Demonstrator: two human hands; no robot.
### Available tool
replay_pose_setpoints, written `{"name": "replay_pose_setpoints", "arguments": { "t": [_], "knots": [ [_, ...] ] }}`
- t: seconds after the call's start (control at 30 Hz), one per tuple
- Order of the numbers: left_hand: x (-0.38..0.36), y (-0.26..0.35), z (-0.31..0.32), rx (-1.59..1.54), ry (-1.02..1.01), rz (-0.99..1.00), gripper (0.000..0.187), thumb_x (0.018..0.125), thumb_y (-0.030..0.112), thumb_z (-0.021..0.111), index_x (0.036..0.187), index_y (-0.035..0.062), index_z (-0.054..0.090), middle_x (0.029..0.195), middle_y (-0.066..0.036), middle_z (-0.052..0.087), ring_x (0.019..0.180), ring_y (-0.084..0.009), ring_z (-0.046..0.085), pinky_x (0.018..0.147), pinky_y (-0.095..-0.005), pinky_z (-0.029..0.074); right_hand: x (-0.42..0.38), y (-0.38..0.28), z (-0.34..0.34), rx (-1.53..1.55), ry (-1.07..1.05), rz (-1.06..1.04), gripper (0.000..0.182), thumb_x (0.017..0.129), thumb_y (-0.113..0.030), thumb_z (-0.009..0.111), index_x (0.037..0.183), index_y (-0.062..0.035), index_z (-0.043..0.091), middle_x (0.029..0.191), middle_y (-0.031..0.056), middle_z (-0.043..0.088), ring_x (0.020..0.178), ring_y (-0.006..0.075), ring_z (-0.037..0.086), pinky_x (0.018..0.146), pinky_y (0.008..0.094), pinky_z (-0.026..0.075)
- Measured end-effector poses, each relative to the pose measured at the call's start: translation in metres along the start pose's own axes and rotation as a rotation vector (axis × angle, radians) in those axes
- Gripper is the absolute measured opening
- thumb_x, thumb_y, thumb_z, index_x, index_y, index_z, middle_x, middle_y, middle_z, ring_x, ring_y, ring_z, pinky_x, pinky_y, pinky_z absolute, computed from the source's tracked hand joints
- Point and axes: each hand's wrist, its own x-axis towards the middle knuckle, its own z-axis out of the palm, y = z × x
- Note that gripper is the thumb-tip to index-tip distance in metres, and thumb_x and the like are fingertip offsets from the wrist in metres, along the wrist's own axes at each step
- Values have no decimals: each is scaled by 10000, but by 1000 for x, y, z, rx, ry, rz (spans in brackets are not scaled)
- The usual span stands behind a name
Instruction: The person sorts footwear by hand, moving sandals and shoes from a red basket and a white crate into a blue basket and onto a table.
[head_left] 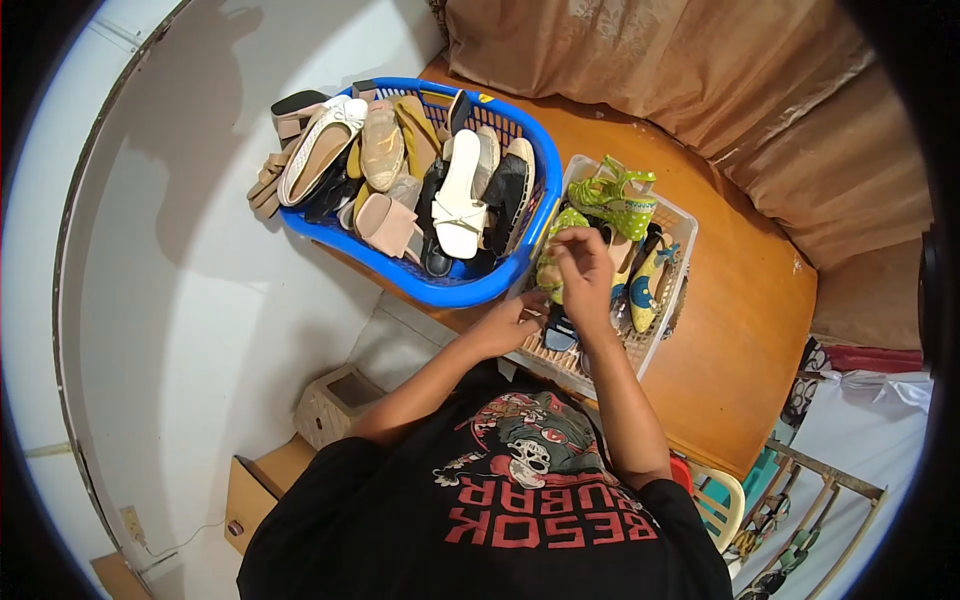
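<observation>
A green polka-dot shoe (pixel 549 272) stands tilted at the left side of a white plastic basket (pixel 668 335). My left hand (pixel 512 326) is at its lower end, fingers curled against it. Over the shoe's upper part is my right hand (pixel 584 268), thumb and fingers pinched together; what lies between them is hidden. Behind my right hand a green strappy sandal (pixel 625 212) rests in the basket. A yellow shoe with a blue pattern (pixel 645 290) lies to the right, and a dark blue shoe (pixel 561 332) sits below my hands.
A blue laundry basket (pixel 455 292) heaped with shoes stands at the left, a white sandal (pixel 460 195) on top. Both baskets are on a wooden table (pixel 745 320). Brown curtains (pixel 700 70) hang behind. A cardboard box (pixel 250 500) and a rack (pixel 820 520) flank me below.
</observation>
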Motion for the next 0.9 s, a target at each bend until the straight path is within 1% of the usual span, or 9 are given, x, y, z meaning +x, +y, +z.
{"name": "replay_pose_setpoints", "arguments": {
  "t": [0.13, 0.23, 0.3, 0.43, 0.57, 0.67, 0.73, 0.83, 0.9],
  "knots": [
    [-19, 19, -55, -281, -130, 255, 454, 1010, 81, 589, 1438, -9, 468, 1300, -102, 613, 1177, -185, 609, 1037, -345, 468, 15, 28, 39, 278, -16, 304, 347, 941, 19, 608, 1271, -22, 507, 1160, 129, 641, 962, 188, 644, 871, 310, 515],
    [-10, 12, -100, -428, 88, 306, 428, 991, 83, 609, 1404, 24, 517, 1297, -95, 613, 1163, -163, 585, 1039, -314, 444, 30, 48, 71, 335, 62, 519, 535, 919, -16, 627, 1405, -46, 408, 1281, 180, 602, 1077, 229, 619, 932, 346, 496],
    [-2, 4, -124, -393, 237, 193, 481, 982, 106, 614, 1438, 30, 481, 1343, -118, 583, 1224, -191, 559, 1061, -338, 434, 45, 59, 91, 122, 59, 602, 769, 876, -69, 653, 1542, -103, 271, 1406, 221, 524, 1217, 270, 546, 1013, 405, 435],
    [11, -11, -151, -304, 267, 37, 709, 976, 93, 602, 1600, 95, 264, 1492, -226, 449, 1367, -279, 475, 1097, -366, 417, 78, 92, 115, 112, 73, 605, 893, 844, -80, 677, 1598, -120, 201, 1388, 206, 537, 1150, 273, 568, 998, 374, 437],
    [11, -8, -155, -366, 211, 43, 893, 978, 101, 588, 1655, 147, 6, 1563, -294, 345, 1422, -319, 432, 1120, -375, 382, 82, 104, 124, 18, 176, 564, 821, 830, -55, 642, 1566, -64, 279, 1358, 202, 553, 1126, 278, 591, 944, 345, 491],
    [22, -19, -154, -449, 205, 44, 900, 973, 73, 578, 1652, 135, -9, 1590, -301, 297, 1469, -336, 383, 1104, -370, 397, 82, 98, 117, 87, 213, 630, 721, 833, -36, 620, 1513, -46, 379, 1367, 196, 559, 1157, 268, 585, 947, 332, 490],
    [18, -24, -146, -422, 220, 99, 860, 961, 20, 561, 1649, 97, 50, 1610, -278, 277, 1493, -335, 354, 1109, -372, 396, 76, 107, 117, 131, 278, 584, 633, 841, 21, 591, 1457, -26, 454, 1375, 182, 567, 1212, 252, 574, 984, 331, 479],
    [4, -12, -150, -143, 279, 340, 764, 942, 46, 610, 1604, 49, 229, 1528, -285, 447, 1415, -264, 488, 819, -295, 511, 62, 88, 125, -8, 261, 129, 573, 862, 92, 565, 1420, -15, 493, 1401, 146, 557, 1274, 241, 556, 1062, 363, 442],
    [-2, -4, -163, -91, 282, 341, 776, 941, 60, 628, 1607, 45, 229, 1492, -276, 490, 1349, -254, 536, 826, -293, 518, 55, 81, 122, 26, 293, 36, 571, 867, 84, 569, 1423, -19, 491, 1412, 143, 550, 1276, 239, 554, 1064, 362, 439]
  ]
}}
